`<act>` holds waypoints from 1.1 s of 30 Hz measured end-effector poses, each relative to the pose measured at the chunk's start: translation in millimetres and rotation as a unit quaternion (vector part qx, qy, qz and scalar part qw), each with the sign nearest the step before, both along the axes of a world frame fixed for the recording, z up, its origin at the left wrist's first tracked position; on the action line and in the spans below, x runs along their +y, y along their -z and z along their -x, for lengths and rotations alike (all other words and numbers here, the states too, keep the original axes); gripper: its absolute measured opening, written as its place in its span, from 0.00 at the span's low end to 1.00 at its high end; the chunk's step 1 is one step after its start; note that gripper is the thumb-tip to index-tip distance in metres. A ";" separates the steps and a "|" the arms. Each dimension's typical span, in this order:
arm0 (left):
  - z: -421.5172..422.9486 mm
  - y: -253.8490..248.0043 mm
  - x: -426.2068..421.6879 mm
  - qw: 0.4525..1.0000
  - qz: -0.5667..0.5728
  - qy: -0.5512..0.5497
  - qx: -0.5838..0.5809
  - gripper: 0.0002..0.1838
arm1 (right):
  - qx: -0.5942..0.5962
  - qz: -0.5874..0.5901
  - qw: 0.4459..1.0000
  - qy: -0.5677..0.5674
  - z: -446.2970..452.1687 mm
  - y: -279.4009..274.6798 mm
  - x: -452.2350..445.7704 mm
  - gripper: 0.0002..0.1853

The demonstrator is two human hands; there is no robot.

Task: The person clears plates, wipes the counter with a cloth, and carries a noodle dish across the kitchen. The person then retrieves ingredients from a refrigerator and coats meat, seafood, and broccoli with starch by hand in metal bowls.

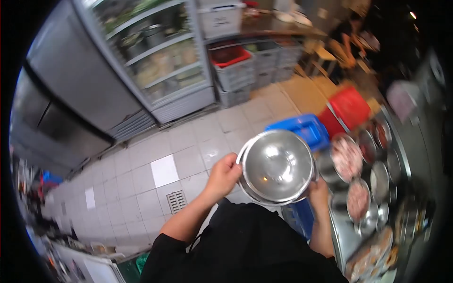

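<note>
Technician A: State the position of the workpiece.

Technician B: The stack of stainless steel bowls [278,166] is held in front of the wearer's torso, above the tiled floor [188,137]. More than one rim edge shows, and the inside of the top bowl faces the camera.

Technician A: State the condition of each hand.

Technician B: The left hand [223,178] grips the left edge of the stack, fingers bent at the rim. The right hand [319,192] grasps the opposite edge; its fingertips are partly hidden, so their exact placement cannot be told.

Technician A: List the adjacent equipment.

Technician B: A blue plastic tub [315,134] sits beyond the stack, which partly covers it. A red bucket [350,107] is just beside the tub. To the right, a metal table [340,236] carries round metal containers, one with pale pink raw meat [348,158].

Technician A: And to the left?

Technician B: A floor drain [176,202] is set into the tiles near the left forearm. A glass-door refrigerator [185,104] stands farther off, well apart from both hands.
</note>
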State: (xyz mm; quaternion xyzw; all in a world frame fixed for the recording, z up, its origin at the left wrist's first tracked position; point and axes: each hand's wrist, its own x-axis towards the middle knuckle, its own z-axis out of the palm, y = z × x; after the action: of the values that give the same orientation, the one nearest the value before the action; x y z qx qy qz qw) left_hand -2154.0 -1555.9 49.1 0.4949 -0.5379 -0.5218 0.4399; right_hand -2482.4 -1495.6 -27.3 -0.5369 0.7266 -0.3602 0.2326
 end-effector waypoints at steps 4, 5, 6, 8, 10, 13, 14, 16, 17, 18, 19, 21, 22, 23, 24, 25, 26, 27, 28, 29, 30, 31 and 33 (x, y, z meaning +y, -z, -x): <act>-63.7 9.9 -15.7 0.982 0.023 -0.085 -0.169 0.12 | -0.245 0.008 0.962 -0.123 -108.9 69.3 -97.0 0.19; -84.7 22.3 -21.9 0.968 0.028 -0.122 -0.217 0.15 | -0.222 0.021 0.960 -0.167 -133.0 75.1 -115.2 0.19; -107.5 27.4 -27.5 0.965 0.031 -0.139 -0.219 0.15 | -0.199 0.037 0.956 -0.211 -164.7 69.6 -133.4 0.18; -154.2 32.4 -33.2 0.949 0.069 -0.215 -0.220 0.15 | -0.258 -0.038 0.939 -0.224 -215.6 54.0 -161.8 0.16; -204.7 34.9 -38.0 0.946 0.038 -0.230 -0.227 0.17 | -0.157 -0.151 0.945 -0.245 -261.3 40.9 -193.2 0.14; -283.1 19.5 -59.5 0.950 -0.045 -0.293 -0.097 0.18 | -0.132 -0.135 0.933 -0.307 -325.5 43.2 -240.9 0.15; -309.8 13.0 -73.5 0.937 -0.011 -0.331 -0.106 0.18 | -0.114 -0.134 0.925 -0.338 -344.6 54.6 -260.8 0.15; -368.2 -6.7 -111.0 0.919 0.054 -0.383 -0.077 0.19 | -0.171 -0.118 0.906 -0.368 -380.5 77.1 -294.4 0.16; -394.0 -25.2 -132.5 0.906 0.089 -0.407 -0.070 0.20 | -0.184 -0.135 0.901 -0.370 -398.8 82.0 -309.2 0.16; -425.6 -43.7 -157.9 0.893 0.132 -0.421 -0.090 0.20 | -0.196 -0.154 0.894 -0.373 -421.3 82.7 -327.3 0.16; -456.5 -63.4 -186.0 0.877 0.175 -0.433 -0.110 0.20 | -0.152 -0.147 0.895 -0.392 -439.5 69.3 -341.1 0.16; -506.2 -119.1 -243.9 0.855 0.185 -0.467 -0.124 0.21 | -0.116 -0.161 0.893 -0.405 -476.5 56.5 -374.9 0.16; -531.1 -143.7 -275.1 0.837 0.212 -0.480 -0.153 0.22 | -0.076 -0.178 0.892 -0.407 -494.3 59.1 -395.5 0.16; -563.8 -164.8 -310.4 0.823 0.230 -0.487 -0.179 0.25 | -0.074 -0.177 0.888 -0.419 -511.6 81.4 -421.7 0.17; -591.3 -189.0 -343.8 0.795 0.237 -0.511 -0.227 0.30 | -0.079 -0.171 0.885 -0.426 -526.9 90.1 -444.7 0.17; -622.0 -212.6 -377.9 0.786 0.224 -0.519 -0.251 0.35 | -0.052 -0.135 0.882 -0.449 -545.1 97.0 -467.2 0.17; -671.0 -227.3 -417.2 0.742 0.237 -0.533 -0.330 0.39 | -0.026 -0.100 0.876 -0.472 -566.4 100.3 -492.4 0.17; -692.8 -249.4 -448.1 0.739 0.226 -0.545 -0.326 0.42 | -0.055 -0.098 0.876 -0.470 -583.6 89.2 -511.3 0.17; -712.0 -269.0 -475.9 0.729 0.213 -0.559 -0.333 0.43 | -0.056 -0.102 0.871 -0.477 -600.3 90.2 -534.4 0.17; -730.0 -284.3 -502.0 0.721 0.200 -0.570 -0.340 0.44 | -0.051 -0.107 0.868 -0.483 -613.2 94.1 -555.6 0.16; -751.1 -295.0 -526.8 0.720 0.194 -0.572 -0.342 0.44 | -0.046 -0.112 0.865 -0.488 -624.7 93.5 -573.4 0.16; -768.7 -304.6 -546.8 0.718 0.167 -0.582 -0.344 0.44 | -0.046 -0.116 0.863 -0.490 -633.4 92.6 -588.4 0.16; -778.8 -317.9 -572.2 0.671 0.137 -0.628 -0.369 0.37 | -0.031 -0.116 0.868 -0.482 -652.3 82.8 -617.0 0.16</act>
State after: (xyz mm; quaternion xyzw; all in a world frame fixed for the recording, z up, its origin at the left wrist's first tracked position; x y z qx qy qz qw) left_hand -1375.2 -2128.1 366.9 0.8023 -0.2838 0.1826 0.4923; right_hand -1830.1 -2112.6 -110.1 -0.7783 0.4060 -0.1326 0.4603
